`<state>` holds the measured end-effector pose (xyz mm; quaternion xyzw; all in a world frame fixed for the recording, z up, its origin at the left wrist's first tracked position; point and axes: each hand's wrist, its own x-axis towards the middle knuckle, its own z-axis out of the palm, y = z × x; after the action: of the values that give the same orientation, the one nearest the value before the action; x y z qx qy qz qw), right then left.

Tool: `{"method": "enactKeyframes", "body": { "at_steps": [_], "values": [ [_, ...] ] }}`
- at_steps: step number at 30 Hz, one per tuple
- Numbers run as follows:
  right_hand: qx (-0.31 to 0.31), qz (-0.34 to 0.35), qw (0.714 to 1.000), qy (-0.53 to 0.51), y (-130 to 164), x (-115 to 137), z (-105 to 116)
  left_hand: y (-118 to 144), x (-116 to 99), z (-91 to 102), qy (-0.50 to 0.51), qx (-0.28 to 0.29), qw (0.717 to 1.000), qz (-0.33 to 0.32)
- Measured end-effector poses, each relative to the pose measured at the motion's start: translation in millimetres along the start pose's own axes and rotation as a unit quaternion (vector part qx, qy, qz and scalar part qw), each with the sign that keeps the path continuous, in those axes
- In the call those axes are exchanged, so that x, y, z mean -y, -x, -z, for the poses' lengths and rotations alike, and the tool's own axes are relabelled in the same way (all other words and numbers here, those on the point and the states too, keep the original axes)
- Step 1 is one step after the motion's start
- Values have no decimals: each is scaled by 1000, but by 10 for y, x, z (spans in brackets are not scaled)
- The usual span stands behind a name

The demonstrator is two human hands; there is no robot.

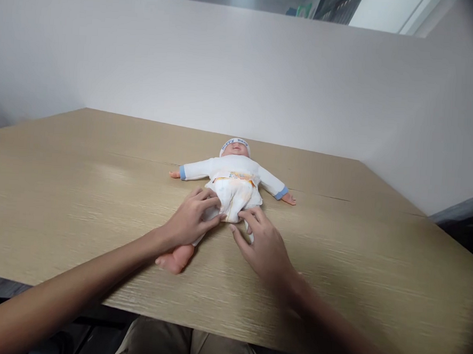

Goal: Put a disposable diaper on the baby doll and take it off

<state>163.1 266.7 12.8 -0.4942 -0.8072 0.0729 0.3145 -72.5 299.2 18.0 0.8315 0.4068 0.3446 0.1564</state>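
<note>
A baby doll lies on its back with its arms spread, in a white top with blue cuffs and a white cap with lettering. Around its hips is a white diaper with an orange-trimmed waist. My left hand is closed at the diaper's left leg edge, thumb and fingertips on the material. On the other side, my right hand has curled fingers on the lower right edge, its thumb just below. One bare foot shows under my left wrist; the doll's other foot is hidden behind my right hand.
The doll rests on a wide light-wood table with seams across its top. A pale wall rises behind it, with a window strip above. My legs are below the table's near edge. Something dark stands at the right.
</note>
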Motion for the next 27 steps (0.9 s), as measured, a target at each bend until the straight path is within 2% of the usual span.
{"method": "enactKeyframes", "body": {
  "at_steps": [7,10,15,17,21,24,27],
  "values": [
    [15,12,1000,-21,17,35,20,27,5,-29,-4,-25,1000,0],
    [26,2,1000,-14,14,20,23,9,14,-36,14,-17,1000,-6],
    [36,-53,998,-25,-44,-14,7,-25,39,-34,51,17,999,7],
    [32,-79,996,-42,-74,-28,-5,-26,52,-38,59,17,998,27],
    [-9,-121,986,-111,-125,-73,21,-23,111,-85,118,-27,989,90],
    [-42,-133,979,-148,-148,-119,102,-17,183,-153,206,-52,967,141],
    [-28,-159,971,-174,-148,-143,193,7,221,-192,258,-78,943,196]
  ]
}}
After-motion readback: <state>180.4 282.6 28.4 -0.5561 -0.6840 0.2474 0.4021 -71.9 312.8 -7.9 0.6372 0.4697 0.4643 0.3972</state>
